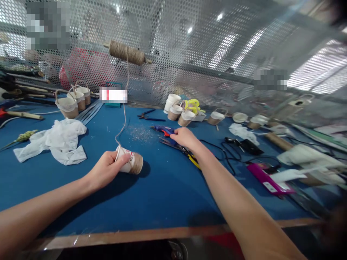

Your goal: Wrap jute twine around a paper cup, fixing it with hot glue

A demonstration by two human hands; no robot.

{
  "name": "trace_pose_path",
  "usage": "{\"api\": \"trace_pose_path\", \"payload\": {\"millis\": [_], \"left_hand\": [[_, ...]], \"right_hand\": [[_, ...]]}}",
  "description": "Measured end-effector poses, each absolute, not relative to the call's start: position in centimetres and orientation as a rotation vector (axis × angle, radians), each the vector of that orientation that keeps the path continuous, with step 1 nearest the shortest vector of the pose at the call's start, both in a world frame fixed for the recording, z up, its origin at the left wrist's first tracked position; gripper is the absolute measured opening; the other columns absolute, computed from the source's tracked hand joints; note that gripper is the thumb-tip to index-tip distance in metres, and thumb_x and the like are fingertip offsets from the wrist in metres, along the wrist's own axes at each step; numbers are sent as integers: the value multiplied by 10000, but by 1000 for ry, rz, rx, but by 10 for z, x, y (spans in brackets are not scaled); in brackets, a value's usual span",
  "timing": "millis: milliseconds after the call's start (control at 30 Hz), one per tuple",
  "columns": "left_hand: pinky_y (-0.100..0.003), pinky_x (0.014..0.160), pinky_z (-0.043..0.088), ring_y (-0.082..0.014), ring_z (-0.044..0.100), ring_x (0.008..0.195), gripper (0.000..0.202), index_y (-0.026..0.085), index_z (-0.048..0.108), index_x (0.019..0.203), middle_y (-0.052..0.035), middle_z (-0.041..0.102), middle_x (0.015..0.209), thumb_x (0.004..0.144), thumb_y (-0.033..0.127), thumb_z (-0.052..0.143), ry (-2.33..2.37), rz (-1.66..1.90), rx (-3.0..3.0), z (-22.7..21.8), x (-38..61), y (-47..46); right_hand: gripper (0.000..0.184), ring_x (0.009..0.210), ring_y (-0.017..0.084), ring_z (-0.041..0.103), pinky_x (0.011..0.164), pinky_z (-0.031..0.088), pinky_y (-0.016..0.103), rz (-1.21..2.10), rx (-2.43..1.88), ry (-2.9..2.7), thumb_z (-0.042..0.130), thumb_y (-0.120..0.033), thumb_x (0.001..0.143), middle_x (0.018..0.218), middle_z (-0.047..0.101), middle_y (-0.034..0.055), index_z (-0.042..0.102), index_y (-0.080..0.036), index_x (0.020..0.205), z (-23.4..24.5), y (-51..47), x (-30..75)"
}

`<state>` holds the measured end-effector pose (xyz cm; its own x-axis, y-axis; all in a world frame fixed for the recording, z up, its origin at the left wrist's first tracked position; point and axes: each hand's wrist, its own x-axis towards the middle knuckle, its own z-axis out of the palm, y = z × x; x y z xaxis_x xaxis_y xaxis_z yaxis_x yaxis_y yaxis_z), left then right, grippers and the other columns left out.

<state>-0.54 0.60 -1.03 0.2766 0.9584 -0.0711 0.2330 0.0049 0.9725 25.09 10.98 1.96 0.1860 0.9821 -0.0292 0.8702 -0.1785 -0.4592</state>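
Note:
My left hand is closed around a white paper cup, tilted on its side above the table. Brown twine is wound about the cup's base end. A loose strand of twine runs from the cup up to a spool mounted on the mesh. On the right, my right hand grips a blue glue gun with a red trigger, its nozzle pointing left. Just under that hand lie pliers with yellow and black handles, partly covered by it.
Small twine-wrapped cups with handles stand at the back left, near crumpled white cloth. More cups, yellow-handled scissors and dark pliers sit at the back. Black cables and a purple power box occupy the right.

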Motion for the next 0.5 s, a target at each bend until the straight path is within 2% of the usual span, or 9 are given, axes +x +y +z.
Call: {"api": "trace_pose_path", "payload": {"millis": [167, 300, 367, 433, 500], "left_hand": [[-229, 560, 409, -156, 525, 595, 387, 98, 667, 702, -25, 619, 603, 762, 435, 487, 1187, 889, 1568, -13, -8, 9], [-225, 559, 407, -157, 528, 603, 373, 110, 671, 705, -21, 621, 611, 763, 432, 491, 1188, 898, 1595, -14, -10, 12], [-222, 547, 396, -153, 520, 592, 379, 112, 671, 701, -17, 612, 596, 766, 434, 484, 1194, 874, 1601, -14, -11, 14], [-221, 540, 379, -145, 504, 581, 387, 109, 670, 703, -12, 599, 591, 772, 437, 474, 1189, 849, 1607, -12, -12, 14], [-219, 531, 356, -133, 479, 569, 400, 104, 663, 706, -5, 578, 586, 777, 444, 465, 1183, 829, 1605, -10, -12, 14]], "right_hand": [[268, 945, 200, 555, 777, 465, 367, 551, -2206, -1726, 459, -296, 873, 1110, 540, 58, 542, -152, 1083, 5, 124, 247], [286, 891, 185, 564, 736, 483, 380, 624, -2071, -1652, 521, -296, 840, 1080, 551, 73, 523, -150, 1087, 14, 112, 245], [241, 806, 151, 572, 682, 487, 328, 688, -1941, -1623, 511, -267, 843, 987, 572, 55, 528, -136, 1044, 23, 96, 244], [171, 661, 98, 553, 616, 473, 244, 809, -1785, -1627, 514, -213, 820, 803, 576, 17, 530, -133, 970, 34, 74, 241], [124, 538, 80, 504, 514, 438, 205, 951, -1645, -1660, 533, -254, 794, 633, 531, -27, 541, -158, 870, 42, 52, 236]]}}
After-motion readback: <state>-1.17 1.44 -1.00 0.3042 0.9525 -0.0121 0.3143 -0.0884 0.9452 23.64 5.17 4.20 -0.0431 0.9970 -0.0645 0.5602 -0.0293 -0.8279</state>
